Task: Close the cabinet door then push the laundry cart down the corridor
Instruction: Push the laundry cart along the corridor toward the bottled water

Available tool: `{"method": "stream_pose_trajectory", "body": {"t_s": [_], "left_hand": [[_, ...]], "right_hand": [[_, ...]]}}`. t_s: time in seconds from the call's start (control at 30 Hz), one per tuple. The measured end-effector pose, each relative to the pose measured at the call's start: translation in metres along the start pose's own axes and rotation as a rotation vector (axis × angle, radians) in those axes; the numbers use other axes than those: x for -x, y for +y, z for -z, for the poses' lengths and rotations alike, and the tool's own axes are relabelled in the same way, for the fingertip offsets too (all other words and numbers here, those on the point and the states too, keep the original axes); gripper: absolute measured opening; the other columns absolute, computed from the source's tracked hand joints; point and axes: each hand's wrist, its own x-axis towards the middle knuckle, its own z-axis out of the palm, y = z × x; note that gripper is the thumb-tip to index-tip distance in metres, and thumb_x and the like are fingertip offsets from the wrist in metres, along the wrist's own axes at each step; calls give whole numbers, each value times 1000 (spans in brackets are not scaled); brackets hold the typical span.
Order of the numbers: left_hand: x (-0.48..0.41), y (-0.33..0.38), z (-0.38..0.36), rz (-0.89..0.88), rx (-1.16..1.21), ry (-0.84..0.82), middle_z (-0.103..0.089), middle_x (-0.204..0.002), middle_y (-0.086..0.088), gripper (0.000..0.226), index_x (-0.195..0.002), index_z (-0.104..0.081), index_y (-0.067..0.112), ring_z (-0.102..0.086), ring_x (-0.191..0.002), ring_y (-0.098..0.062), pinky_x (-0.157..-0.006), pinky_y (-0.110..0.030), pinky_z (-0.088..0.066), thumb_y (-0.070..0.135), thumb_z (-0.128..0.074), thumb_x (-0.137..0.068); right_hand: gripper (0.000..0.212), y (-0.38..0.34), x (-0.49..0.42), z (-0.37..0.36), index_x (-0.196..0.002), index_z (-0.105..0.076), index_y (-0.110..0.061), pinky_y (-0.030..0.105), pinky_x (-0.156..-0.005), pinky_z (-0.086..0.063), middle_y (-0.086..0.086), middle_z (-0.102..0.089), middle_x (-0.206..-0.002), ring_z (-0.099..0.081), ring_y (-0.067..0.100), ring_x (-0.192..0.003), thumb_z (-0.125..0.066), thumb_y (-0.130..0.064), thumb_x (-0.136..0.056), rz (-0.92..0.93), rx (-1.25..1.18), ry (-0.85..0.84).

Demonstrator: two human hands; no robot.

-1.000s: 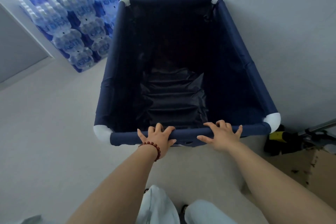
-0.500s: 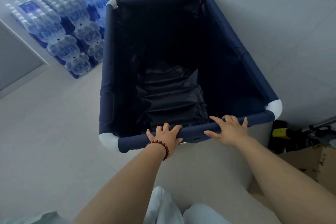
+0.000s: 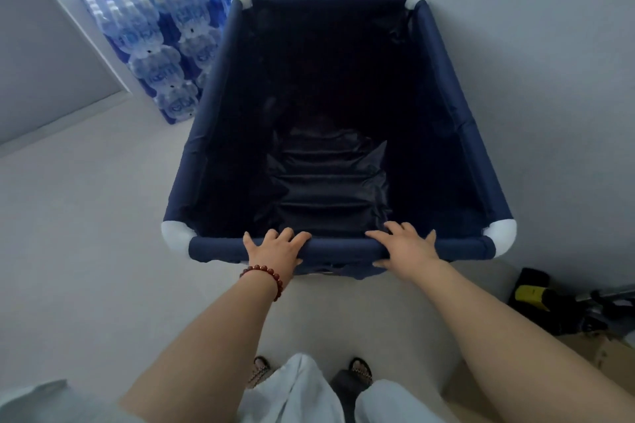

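A navy fabric laundry cart (image 3: 213, 96) with white corner pieces stands in front of me, empty except for its dark lining. Its near rim bar (image 3: 340, 247) runs across the middle of the view. My left hand (image 3: 273, 252), with a red bead bracelet at the wrist, grips this bar left of centre. My right hand (image 3: 407, 245) grips the same bar right of centre, fingers curled over the top. The cart's far end is close to the white wall. No cabinet door is in view.
Stacked packs of water bottles (image 3: 154, 55) lean against the wall at the cart's far left. A grey panel (image 3: 41, 55) stands at the left. A black and yellow tool (image 3: 536, 295) and a cardboard box (image 3: 598, 350) lie at the right. Pale floor (image 3: 86, 233) spreads to the left.
The cart has swung from angled to square in front of me, with both hands still on the near bar. The bottle packs now show further right in the view.
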Motion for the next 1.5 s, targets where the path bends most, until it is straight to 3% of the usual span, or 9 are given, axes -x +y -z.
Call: {"method": "stream_pose_trajectory", "body": {"t_s": [0.13,0.23,0.63,0.9,1.5], "left_hand": [[4,6,0,63,23,31,-42,-132,5,43,-135,-27,39,-38,-124,-23,-103,-70,-10,32,-43,-96],[5,10,-1,61,-17,23,-42,-132,4,46,-136,-25,37,-39,-124,-24,-102,-71,-13,28,-45,-95],[14,43,-7,109,-3,74,-44,-130,2,53,-136,-23,36,-40,-123,-26,-101,-73,-16,21,-50,-93],[4,56,-15,208,86,68,-38,-128,4,68,-130,-20,41,-36,-121,-25,-99,-76,-8,14,-62,-84],[-85,19,31,215,99,26,-37,-125,1,56,-131,-23,42,-37,-117,-26,-102,-72,-10,21,-55,-90]], "right_hand": [[57,11,-1,-5,-143,-28,-43,57,-99,-28,-7,-30,-150,-28,21,-135,-54,-44,-92,122,-16,84],[52,16,1,-12,-141,-30,-42,51,-90,-32,-8,-33,-147,-32,21,-130,-52,-42,-93,173,-5,171],[52,45,-4,-12,-142,-24,-43,55,-93,-34,-7,-23,-153,-25,30,-133,-46,-46,-95,196,127,181],[55,56,-17,4,-145,-22,-43,53,-101,-28,-6,-23,-154,-22,30,-136,-46,-45,-96,250,144,147],[51,47,-108,64,-137,-34,-44,55,-98,-29,-7,-27,-151,-19,24,-137,-48,-57,-90,272,97,129]]}}
